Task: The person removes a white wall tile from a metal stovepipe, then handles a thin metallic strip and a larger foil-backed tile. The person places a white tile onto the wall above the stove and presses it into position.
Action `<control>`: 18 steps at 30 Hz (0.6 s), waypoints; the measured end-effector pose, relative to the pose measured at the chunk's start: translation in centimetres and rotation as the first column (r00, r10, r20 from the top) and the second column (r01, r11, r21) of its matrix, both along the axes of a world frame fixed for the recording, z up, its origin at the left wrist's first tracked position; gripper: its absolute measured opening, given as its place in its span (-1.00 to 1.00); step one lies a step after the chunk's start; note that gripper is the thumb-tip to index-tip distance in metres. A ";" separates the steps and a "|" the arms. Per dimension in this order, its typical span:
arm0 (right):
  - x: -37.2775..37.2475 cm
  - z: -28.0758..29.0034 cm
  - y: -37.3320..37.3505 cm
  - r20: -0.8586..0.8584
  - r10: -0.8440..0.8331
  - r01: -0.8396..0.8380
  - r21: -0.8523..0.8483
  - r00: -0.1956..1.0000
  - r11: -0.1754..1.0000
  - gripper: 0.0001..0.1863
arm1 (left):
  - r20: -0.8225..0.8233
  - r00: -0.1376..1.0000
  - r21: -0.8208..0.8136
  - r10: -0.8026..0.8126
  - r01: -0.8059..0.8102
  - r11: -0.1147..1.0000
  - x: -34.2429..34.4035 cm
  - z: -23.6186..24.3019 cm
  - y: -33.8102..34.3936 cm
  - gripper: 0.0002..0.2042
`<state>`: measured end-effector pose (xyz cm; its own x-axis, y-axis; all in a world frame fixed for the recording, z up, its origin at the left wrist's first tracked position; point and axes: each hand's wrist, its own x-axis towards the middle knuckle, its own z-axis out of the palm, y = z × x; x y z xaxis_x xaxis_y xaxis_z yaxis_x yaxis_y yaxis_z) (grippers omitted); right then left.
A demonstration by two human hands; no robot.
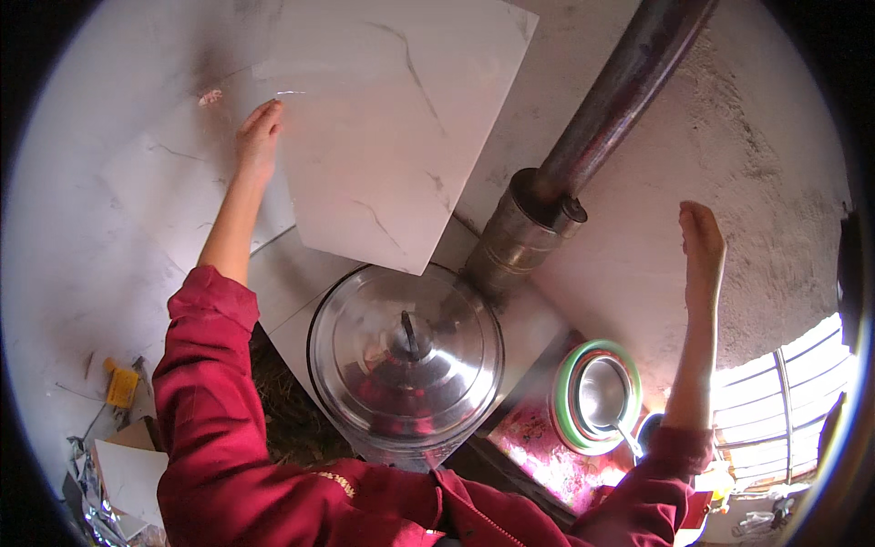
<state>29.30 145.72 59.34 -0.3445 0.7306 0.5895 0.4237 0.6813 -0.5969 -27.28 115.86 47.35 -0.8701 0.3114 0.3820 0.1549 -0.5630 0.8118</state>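
My left hand (259, 141) is raised at the upper left, fingers closed in a pinch beside the left edge of a white marble-patterned panel (383, 137). A thin bright glint shows just past the fingertips; what the hand holds, if anything, is too small to make out. My right hand (703, 239) is lifted at the right in front of the rough wall, fingers curled closed, the inside of its grip hidden. Between my arms and below the panel, a large round steel lid (383, 314) with an upright handle covers a wide pot.
A dark metal stovepipe (629, 100) rises from a metal collar (512, 239) behind the lid. Right of it, a metal ladle (603, 392) rests in nested bowls with a green rim (563, 401). A yellow object (121, 387) and a cardboard box (137, 436) are at left.
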 end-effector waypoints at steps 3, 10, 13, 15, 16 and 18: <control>0.7 -0.7 0.6 0.059 -0.002 0.002 0.007 0.998 1.000 -0.78 | 0.034 0.999 0.047 -0.040 0.038 0.998 -2.0 -2.6 2.2 -0.77; 1.6 -4.4 7.9 0.140 -0.123 0.133 -0.063 0.982 0.989 -0.80 | 0.108 0.988 0.160 -0.111 0.093 0.983 -6.1 -6.8 7.7 -0.77; -0.1 -6.2 11.0 -0.115 -0.090 0.099 0.082 0.989 0.992 -0.84 | 0.081 0.988 0.169 -0.129 0.114 0.979 -8.0 -6.7 9.0 -0.78; -1.0 -5.7 10.3 -0.164 -0.070 0.098 0.167 0.984 0.981 -0.86 | 0.081 0.991 0.160 -0.106 0.092 0.983 -8.2 -6.0 10.2 -0.80; -1.9 -5.3 9.5 -0.186 -0.060 0.098 0.201 0.981 0.975 -0.87 | 0.100 0.993 0.153 -0.069 0.053 0.987 -7.2 -5.2 10.9 -0.81; -4.1 -4.6 7.4 -0.079 0.024 -0.006 0.224 0.997 0.975 -0.89 | 0.095 0.994 0.146 -0.052 0.038 0.989 -6.5 -4.8 11.7 -0.83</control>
<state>25.22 153.09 54.75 -0.2991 0.5723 0.7636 0.3692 0.8073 -0.4604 -33.76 127.56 42.56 -0.8920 0.2990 0.3390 0.0505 -0.6793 0.7321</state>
